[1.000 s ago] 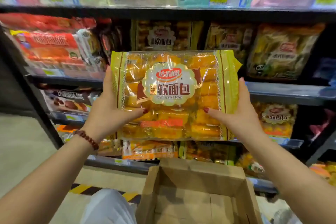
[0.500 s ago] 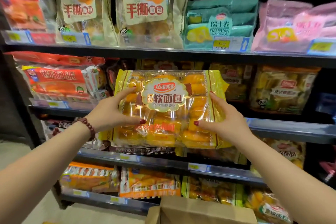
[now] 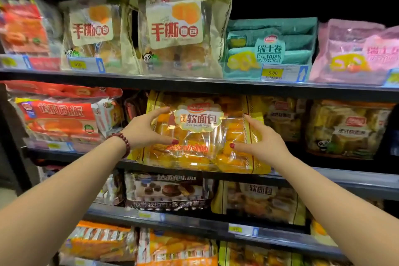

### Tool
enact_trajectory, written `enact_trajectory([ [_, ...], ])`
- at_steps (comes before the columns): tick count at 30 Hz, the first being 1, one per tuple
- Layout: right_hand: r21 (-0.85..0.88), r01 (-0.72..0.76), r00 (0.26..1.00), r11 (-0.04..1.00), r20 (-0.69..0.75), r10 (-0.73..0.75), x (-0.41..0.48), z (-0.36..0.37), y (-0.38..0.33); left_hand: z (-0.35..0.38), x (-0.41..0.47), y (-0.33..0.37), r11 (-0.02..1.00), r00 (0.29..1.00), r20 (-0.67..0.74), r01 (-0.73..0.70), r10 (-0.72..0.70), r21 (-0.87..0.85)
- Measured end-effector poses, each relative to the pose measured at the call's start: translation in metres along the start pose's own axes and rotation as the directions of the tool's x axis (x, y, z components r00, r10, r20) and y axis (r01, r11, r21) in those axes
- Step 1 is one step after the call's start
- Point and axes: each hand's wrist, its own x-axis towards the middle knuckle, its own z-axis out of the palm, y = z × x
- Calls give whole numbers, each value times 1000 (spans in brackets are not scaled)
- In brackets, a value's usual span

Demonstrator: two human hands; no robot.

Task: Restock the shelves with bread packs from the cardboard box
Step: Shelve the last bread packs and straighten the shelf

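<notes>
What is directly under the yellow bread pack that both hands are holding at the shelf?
The yellow bread pack stands on the dark shelf edge; a brown chocolate pack sits one shelf below. What lies behind the pack is covered by it.

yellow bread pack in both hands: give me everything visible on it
The yellow clear-plastic bread pack is a wide, crinkled glossy pillow bag with opaque yellow patterned side bands and a scalloped cream label in red Chinese characters. Small orange-wrapped buns show through. It stands nearly upright, face out, its bottom at the front edge of the second dark metal shelf, under the beige torn-bread bags. The left hand and right hand grip its two sides, thumbs on the front.
</notes>
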Motion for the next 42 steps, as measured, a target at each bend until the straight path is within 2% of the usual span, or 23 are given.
enact_trajectory([
  [4, -27, 4, 1000, 1000, -17, -5, 26, 6, 1, 1, 24, -7, 999, 999, 26, 45, -45, -10],
  [10, -119, -33, 998, 992, -63, 25, 58, 22, 2, 7, 52, -17, 990, 989, -41, 140, -140, -3],
  [17, -189, -24, 999, 982, -33, 18, 67, 48, 13, 35, 68, -43, 981, 973, -131, 194, -192, 5],
  [20, -295, -37, 998, 955, 28, 47, 64, 63, 23, 50, 73, -62, 978, 970, -133, 209, -203, 27],
  [24, -360, -10, 996, 933, 80, 42, 66, 71, 30, 61, 79, -77, 979, 965, -168, 205, -201, 9],
  [29, -365, 9, 998, 931, 64, 16, 74, 75, 28, 58, 80, -81, 982, 956, -238, 187, -173, 37],
  [36, -389, -74, 992, 918, 64, 107, 100, 84, 23, 56, 83, -81, 973, 923, -327, 226, -201, 41],
  [42, -413, -79, 993, 907, 49, 109, 105, 78, 32, 67, 91, -78, 985, 933, -335, 161, -132, 59],
])
